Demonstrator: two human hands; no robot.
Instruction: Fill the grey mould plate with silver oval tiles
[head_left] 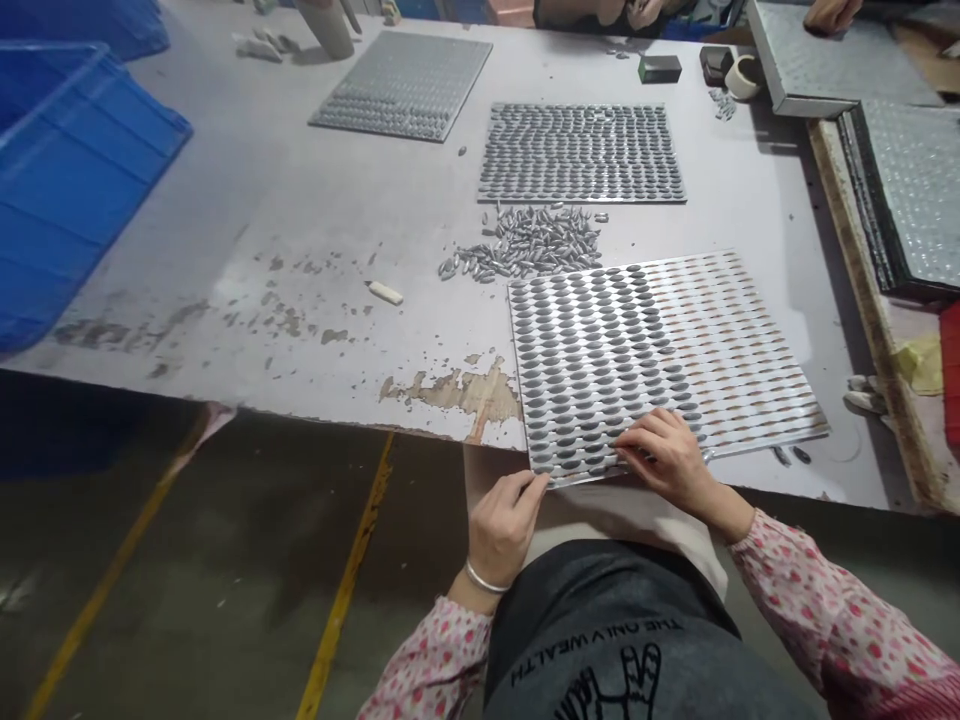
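Note:
A flat metal plate with rows of oval slots lies at the table's front edge, its near left corner jutting past it. Grey oval metal pieces fill the left side; slots on the right show bare. My left hand pinches the plate's near left corner between thumb and fingers. Over the near rows, my right hand has its fingers pressed together, fingertips down at the oval pieces; whatever they hold is hidden. Just behind the plate lies a heap of loose grey oval pieces.
A filled plate and another plate lie farther back. Blue bins stand at the left. On the right are a wooden rail, stacked panels and a tape roll. Another person's hand rests at the far right.

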